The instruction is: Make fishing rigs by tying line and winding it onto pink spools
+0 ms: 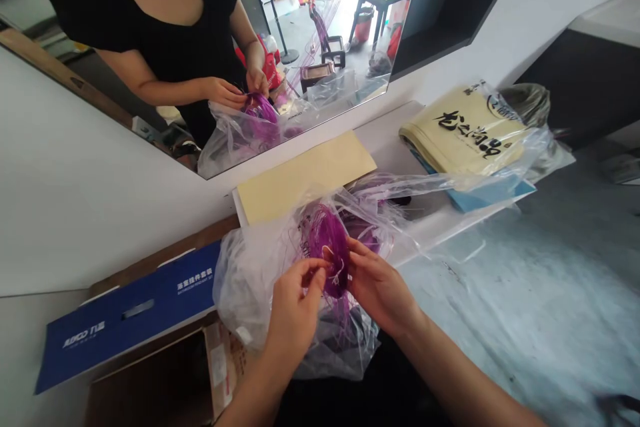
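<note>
A bundle of thin purple thread [327,243] sits at the mouth of a clear plastic bag [255,280], low in the middle of the view. My left hand [295,310] pinches the bundle's lower left side, thumb and forefinger closed on a white tie. My right hand [377,287] grips the bundle from the right, fingers curled on the strands. Loose purple strands trail down between both hands. More purple thread [367,230] lies deeper inside the bag.
A mirror [165,33] on the wall ahead reflects me and the bag. A tan envelope [305,177] lies on the white shelf. A bagged cream cloth with black lettering [465,130] lies at right. A blue box [125,317] and an open carton [165,380] sit at left.
</note>
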{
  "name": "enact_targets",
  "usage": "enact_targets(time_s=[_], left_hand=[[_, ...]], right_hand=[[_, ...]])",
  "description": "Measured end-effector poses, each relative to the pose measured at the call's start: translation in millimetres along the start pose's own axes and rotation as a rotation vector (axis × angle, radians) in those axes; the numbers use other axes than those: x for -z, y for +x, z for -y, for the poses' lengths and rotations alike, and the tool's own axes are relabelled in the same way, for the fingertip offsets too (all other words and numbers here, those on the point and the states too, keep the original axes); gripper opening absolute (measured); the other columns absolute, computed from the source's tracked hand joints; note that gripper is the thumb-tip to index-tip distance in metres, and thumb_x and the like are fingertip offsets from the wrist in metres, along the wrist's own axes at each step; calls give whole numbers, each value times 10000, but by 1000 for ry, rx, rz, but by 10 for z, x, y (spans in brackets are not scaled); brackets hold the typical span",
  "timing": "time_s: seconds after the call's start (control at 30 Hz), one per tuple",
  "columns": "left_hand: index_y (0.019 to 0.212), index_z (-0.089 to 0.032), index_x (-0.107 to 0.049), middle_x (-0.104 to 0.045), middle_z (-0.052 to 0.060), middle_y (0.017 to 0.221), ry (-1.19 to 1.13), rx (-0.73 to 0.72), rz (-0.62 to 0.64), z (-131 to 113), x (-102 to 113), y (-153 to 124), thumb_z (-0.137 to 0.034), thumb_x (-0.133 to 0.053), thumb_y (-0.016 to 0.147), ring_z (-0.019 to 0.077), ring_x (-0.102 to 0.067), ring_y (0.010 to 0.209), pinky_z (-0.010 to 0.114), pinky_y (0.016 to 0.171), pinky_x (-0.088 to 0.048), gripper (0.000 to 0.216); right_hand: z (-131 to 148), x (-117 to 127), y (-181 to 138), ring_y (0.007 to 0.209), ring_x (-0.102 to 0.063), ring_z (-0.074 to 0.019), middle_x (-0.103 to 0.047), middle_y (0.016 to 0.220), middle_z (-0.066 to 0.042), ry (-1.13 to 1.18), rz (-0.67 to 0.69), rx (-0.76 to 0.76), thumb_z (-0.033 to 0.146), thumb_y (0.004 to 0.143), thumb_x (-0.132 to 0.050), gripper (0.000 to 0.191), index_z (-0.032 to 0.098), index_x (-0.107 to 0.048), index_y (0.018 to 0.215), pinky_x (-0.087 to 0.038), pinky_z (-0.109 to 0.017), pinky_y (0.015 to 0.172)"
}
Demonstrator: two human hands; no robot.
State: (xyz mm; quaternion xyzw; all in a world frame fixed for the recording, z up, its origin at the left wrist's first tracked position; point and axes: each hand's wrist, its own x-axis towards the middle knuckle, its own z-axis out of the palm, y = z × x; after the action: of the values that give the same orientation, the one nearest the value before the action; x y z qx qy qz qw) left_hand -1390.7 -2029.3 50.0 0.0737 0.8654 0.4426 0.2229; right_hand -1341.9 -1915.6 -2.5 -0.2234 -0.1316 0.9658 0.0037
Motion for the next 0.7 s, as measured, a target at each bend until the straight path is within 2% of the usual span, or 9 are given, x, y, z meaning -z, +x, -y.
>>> enact_targets(time_s=[0.17, 0.3, 0.37, 0.47, 0.53, 0.7], left_hand=[[744, -174, -696, -638, 38, 713, -348, 143, -49, 85, 20, 11, -304, -529, 753, 154, -536, 649, 262, 615, -437, 211], [740, -159, -690, -615, 43, 693, -478, 207, -71, 83, 45, -31, -487, -464, 796, 146, -532, 625, 266, 607, -451, 403], [727, -153, -690, -611, 31, 671, -476, 229, -82, 79, 42, -30, -513, -535, 755, 133, -521, 601, 255, 595, -442, 393], [684, -153, -684, -619, 6, 636, -414, 237, -101, 95, 12, 1, -381, -730, 612, 113, -512, 580, 229, 582, -424, 243], [666, -157, -681, -630, -2, 617, -407, 236, -103, 115, -12, 24, -291, -777, 547, 109, -516, 577, 221, 580, -420, 204], [654, -162, -675, -621, -13, 576, -410, 227, -106, 142, -34, 35, -270, -731, 608, 92, -486, 520, 207, 530, -394, 129]], right_hand=[[-4, 7, -6, 812, -629, -184, -693, 801, -6, -3, 5, 3, 216, 651, -676, 253, 226, -618, 898, -451, -294, 694], [-1, 18, -15, 823, -629, -188, -692, 811, -13, -1, 0, -9, 221, 658, -676, 251, 219, -610, 900, -450, -298, 706], [-4, 20, -21, 831, -628, -190, -690, 814, -14, -5, -3, -16, 221, 660, -675, 253, 221, -608, 904, -449, -301, 717], [-23, 20, -30, 830, -628, -184, -685, 801, -6, -10, -9, -24, 217, 655, -680, 267, 226, -609, 913, -445, -296, 738], [-44, 21, -38, 837, -626, -186, -680, 782, 0, -19, -16, -25, 218, 653, -682, 274, 230, -611, 917, -444, -295, 734], [-93, 38, -58, 891, -616, -211, -671, 760, 1, -35, -18, -26, 225, 668, -672, 269, 234, -609, 930, -444, -301, 690]])
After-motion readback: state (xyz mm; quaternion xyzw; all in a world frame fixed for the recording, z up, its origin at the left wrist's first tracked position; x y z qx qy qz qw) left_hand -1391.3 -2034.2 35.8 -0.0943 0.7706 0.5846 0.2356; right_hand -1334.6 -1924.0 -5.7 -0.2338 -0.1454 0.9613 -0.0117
